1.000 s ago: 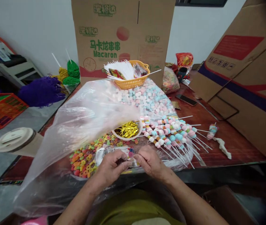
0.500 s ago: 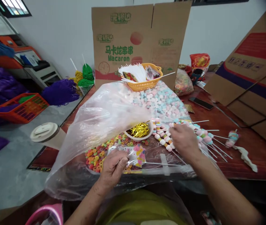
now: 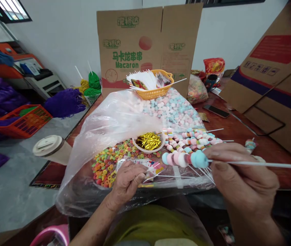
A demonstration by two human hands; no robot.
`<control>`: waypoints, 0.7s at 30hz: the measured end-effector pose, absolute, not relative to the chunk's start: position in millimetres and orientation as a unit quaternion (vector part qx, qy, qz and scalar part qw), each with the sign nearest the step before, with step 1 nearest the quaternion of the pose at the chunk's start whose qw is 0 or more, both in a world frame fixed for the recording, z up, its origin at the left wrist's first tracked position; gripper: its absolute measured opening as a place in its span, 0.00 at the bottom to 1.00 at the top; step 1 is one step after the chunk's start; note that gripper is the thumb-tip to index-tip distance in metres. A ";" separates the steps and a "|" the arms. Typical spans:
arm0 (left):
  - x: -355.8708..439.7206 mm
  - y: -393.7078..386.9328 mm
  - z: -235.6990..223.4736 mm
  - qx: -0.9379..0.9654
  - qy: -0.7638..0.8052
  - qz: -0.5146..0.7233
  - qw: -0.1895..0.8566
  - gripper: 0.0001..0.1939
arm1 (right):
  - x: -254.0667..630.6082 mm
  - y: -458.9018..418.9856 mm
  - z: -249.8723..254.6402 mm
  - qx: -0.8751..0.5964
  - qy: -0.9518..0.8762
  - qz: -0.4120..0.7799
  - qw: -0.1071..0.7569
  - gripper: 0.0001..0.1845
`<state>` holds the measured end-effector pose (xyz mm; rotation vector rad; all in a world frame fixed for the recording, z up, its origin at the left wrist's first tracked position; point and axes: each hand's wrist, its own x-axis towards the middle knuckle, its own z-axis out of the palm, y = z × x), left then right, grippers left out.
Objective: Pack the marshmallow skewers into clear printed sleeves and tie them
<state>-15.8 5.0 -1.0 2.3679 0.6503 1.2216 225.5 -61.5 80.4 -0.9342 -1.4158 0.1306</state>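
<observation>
My right hand [image 3: 240, 174] pinches the white stick of a marshmallow skewer [image 3: 185, 159], raised above the table with its blue, pink and white pieces pointing left. Between the fingers of my left hand [image 3: 128, 179] is a clear, colourfully printed plastic bag [image 3: 155, 169], held low over the table. Behind the raised skewer lies a pile of other marshmallow skewers [image 3: 195, 138]. Fruit-coloured cereal rings [image 3: 107, 164] spread beside and behind my left hand. A white bowl [image 3: 163, 142] of gold twist ties [image 3: 149, 140] stands just beyond the bag.
A clear plastic sheet [image 3: 91, 130] drapes over the table's left side. Loose marshmallows [image 3: 176, 109] lie at the back below a yellow basket [image 3: 155, 93] of white sticks. A lidded cup [image 3: 54, 150] stands left; a phone [image 3: 216, 111] and a cardboard box [image 3: 268, 75] are right.
My right hand has lifted one marshmallow skewer off the pile and brought it nearer and to the right. My left hand still holds the bag, its printed end now shifted slightly right.
</observation>
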 end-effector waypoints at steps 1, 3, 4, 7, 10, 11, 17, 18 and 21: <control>-16.1 4.6 0.1 0.845 0.238 0.436 0.200 0.07 | 226.1 -61.7 78.1 -0.401 -0.646 0.057 0.648 0.17; -17.0 4.2 1.5 0.843 0.250 0.430 0.204 0.07 | 228.2 -63.1 75.1 -0.388 -0.664 0.073 0.635 0.18; -17.5 4.2 1.8 0.843 0.254 0.427 0.206 0.07 | 229.5 -63.5 74.3 -0.385 -0.667 0.082 0.633 0.18; -18.4 3.7 1.6 0.847 0.254 0.418 0.210 0.07 | 233.7 -60.2 72.2 -0.383 -0.660 0.123 0.634 0.16; -17.3 1.1 2.2 0.860 0.221 0.397 0.230 0.09 | 236.3 -50.8 69.0 -0.377 -0.626 0.152 0.665 0.13; -16.4 -0.3 2.8 0.861 0.217 0.391 0.242 0.09 | 236.5 -47.9 67.9 -0.372 -0.616 0.150 0.678 0.13; -11.0 -7.3 7.0 0.796 0.296 0.402 0.342 0.15 | 231.1 -49.4 68.5 -0.362 -0.612 0.096 0.697 0.12; -10.6 -7.5 6.6 0.785 0.306 0.403 0.358 0.16 | 229.9 -51.6 68.8 -0.362 -0.609 0.082 0.701 0.13; -10.6 -6.9 1.8 0.755 0.322 0.414 0.393 0.16 | 227.3 -58.0 66.7 -0.372 -0.614 0.054 0.694 0.14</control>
